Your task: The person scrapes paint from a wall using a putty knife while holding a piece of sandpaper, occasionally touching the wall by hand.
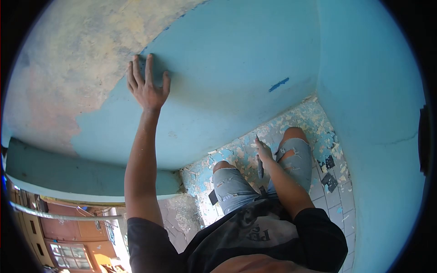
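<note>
My left hand [149, 93] is raised with its fingers spread, palm towards the blue-painted wall [218, 68]. Its fingertips rest beside the ragged edge where the blue paint ends and a bare, mottled patch [86, 59] begins. Low over my lap, my right hand [265, 151] is closed around a slim scraper [260, 168] with a dark handle. A thin tip pokes out above the fingers; the blade is edge-on, so its width cannot be made out. The scraper is apart from the wall.
Cream and blue paint flakes [291, 119] litter the tiled floor [334, 198] around my knees. Dark scraps [329, 182] lie at the right. Another blue wall [373, 113] closes in on the right, and a blue ledge [91, 170] juts out at the left.
</note>
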Available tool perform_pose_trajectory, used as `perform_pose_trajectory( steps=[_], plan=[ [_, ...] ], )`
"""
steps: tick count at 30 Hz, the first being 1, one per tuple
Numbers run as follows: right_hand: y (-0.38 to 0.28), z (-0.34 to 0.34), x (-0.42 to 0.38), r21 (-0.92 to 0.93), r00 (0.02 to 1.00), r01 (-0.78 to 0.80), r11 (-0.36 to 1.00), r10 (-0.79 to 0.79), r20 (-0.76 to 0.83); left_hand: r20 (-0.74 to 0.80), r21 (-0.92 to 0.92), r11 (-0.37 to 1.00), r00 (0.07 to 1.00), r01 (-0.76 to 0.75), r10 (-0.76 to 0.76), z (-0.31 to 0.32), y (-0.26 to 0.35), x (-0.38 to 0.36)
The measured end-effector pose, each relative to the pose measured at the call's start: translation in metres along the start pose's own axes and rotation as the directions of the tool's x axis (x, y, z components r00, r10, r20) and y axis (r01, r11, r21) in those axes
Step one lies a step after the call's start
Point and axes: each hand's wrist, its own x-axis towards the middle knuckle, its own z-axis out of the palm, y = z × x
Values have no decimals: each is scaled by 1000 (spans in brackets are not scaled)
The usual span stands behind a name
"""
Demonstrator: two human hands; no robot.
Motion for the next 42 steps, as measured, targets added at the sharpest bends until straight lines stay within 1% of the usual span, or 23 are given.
perform_pose_trajectory(
  steps=[3,5,7,8,10,14,16,17,20,22,26,28,29,31,33,34,35,36,38,39,40,41,42],
  plan=[
    [0,-1,3,-55,999,5,998,-3,32,16,-77,992,995,101,-100,-9,2,9],
    [5,-2,9,-59,1000,-19,998,18,-17,-33,-152,979,989,138,-145,-9,2,14],
    [6,-2,9,-56,1000,-10,998,10,3,-6,-219,940,963,263,-271,-16,8,23],
    [5,-4,8,-37,1000,-22,999,23,7,-24,-215,940,961,265,-276,-19,9,28],
    [2,-2,0,-53,1000,0,999,0,-6,9,-319,880,930,352,-369,-22,9,33],
    [4,-1,-1,-85,999,26,996,-29,-28,12,-371,840,907,396,-422,-23,1,33],
    [3,1,-2,-104,998,39,994,-43,-37,57,-448,785,889,429,-454,-22,-3,35],
    [3,1,-3,-131,998,46,990,-51,-39,55,-450,782,887,431,-458,-21,-4,35],
    [0,4,-13,-171,997,39,985,-49,-56,60,-449,787,893,423,-446,-24,-3,36],
    [-2,5,-16,-181,997,29,983,-43,-71,64,-396,816,899,422,-434,-24,-2,35],
    [8,0,-1,-231,998,28,973,-41,-55,50,-418,807,898,417,-437,-20,-1,32],
    [12,-3,0,-250,998,22,968,-35,-50,75,-379,842,920,384,-385,-18,-2,29],
    [14,-4,0,-257,998,28,966,-41,-46,69,-375,841,917,389,-393,-18,-2,28],
    [12,-2,-5,-288,998,43,957,-53,-28,61,-446,814,920,372,-387,-21,0,28],
    [9,-1,-11,-275,998,10,961,-28,-61,143,-441,816,927,374,-348,-22,-1,22],
    [10,-4,-6,-295,998,21,955,-37,-48,194,-445,814,927,375,-321,-28,-1,21],
    [13,-7,-3,-262,998,25,965,-40,-52,245,-453,811,926,371,-287,-35,-1,19],
    [14,-8,-1,-225,998,28,974,-42,-57,235,-441,816,926,374,-297,-41,-7,18],
    [16,-9,2,-230,997,23,973,-40,-69,304,-279,951,951,137,-48,-56,-22,15],
    [14,-8,1,-224,995,10,974,-32,-92,299,-262,954,952,145,-63,-61,-34,15],
    [13,-8,1,-221,993,-21,975,-5,-114,237,-174,984,971,41,2,-65,-50,15],
    [12,-7,0,-236,995,-12,972,-13,-103,184,-78,995,980,-60,74,-68,-67,14],
    [10,-5,-5,-246,994,-15,969,-12,-108,194,-34,999,981,-11,17,-69,-88,12]
  ],
)
